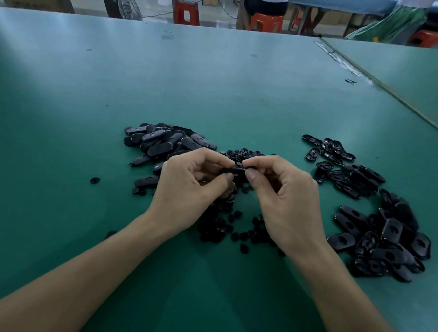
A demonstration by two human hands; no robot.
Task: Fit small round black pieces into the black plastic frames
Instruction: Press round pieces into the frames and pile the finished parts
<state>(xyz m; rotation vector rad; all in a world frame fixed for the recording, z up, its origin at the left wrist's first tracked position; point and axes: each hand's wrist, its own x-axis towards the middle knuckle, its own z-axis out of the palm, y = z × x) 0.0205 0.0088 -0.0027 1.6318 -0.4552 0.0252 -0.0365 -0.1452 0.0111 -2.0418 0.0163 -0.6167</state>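
Over the green tabletop (216,90), the left hand (194,187) and right hand (284,193) both pinched one black frame (234,170) above a scatter of small round pieces (235,226). Uneven thumb pressure might have tilted a piece and dropped it into that scatter.

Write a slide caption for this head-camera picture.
Over scattered round pieces, left hand and right hand pinch one black frame; frame piles on both sides.

Green table (216,85), red stools (186,11) behind, fan (127,7)
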